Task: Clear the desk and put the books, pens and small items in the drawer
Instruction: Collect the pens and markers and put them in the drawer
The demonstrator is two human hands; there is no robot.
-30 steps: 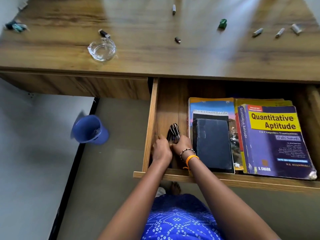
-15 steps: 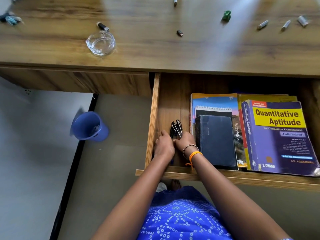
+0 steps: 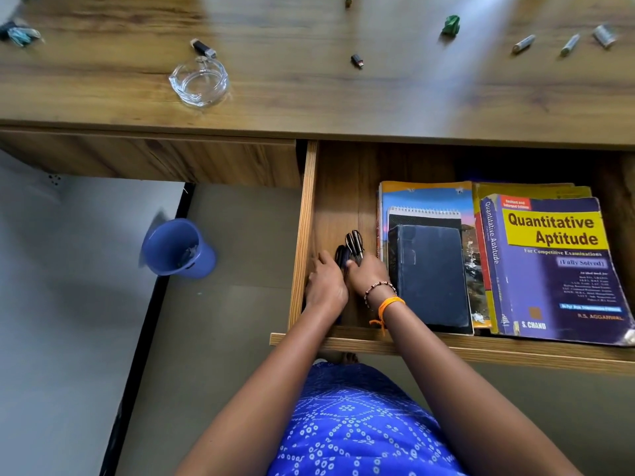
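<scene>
drawer of pale wood hangs open under the bench front edge, its right end cut off. books fill its right side. pens, dark and glossy, lie by its left wall, mostly hidden under left hand and right hand, both grips curled on them.

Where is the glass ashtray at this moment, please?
In the head view, the glass ashtray stands on the left part of the desk, near its front edge, just in front of a small black USB stick.
</scene>
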